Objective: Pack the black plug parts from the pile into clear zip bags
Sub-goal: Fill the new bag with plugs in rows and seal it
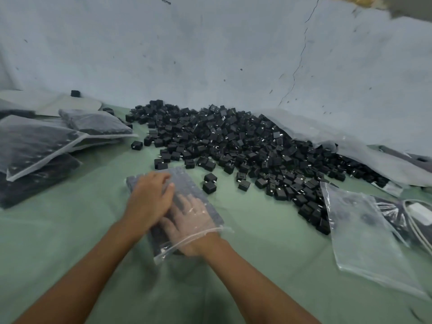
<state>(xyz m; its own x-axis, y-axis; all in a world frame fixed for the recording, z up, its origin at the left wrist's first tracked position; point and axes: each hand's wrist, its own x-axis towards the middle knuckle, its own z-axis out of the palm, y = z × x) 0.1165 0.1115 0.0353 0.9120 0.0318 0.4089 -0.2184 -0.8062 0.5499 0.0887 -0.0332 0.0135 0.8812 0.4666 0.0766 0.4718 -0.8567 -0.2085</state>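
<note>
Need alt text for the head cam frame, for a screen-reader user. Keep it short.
The right hand is inside a clear zip bag part-filled with black plug parts, fingers flat, while the left hand rests on the bag from above, on a green table. A loose pile of the same parts lies behind; filled bags are stacked left, empty bags lie right.

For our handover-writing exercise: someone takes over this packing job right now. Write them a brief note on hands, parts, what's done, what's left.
Hands: left hand rests on top of the clear plastic zip bag; right hand lies flat inside it, on rows of parts.
Things: pile of small black cube-shaped plug parts beyond the bag.
Done: stack of filled clear bags, far left.
Left: seal this bag, fill the empty clear zip bag at right.
</note>
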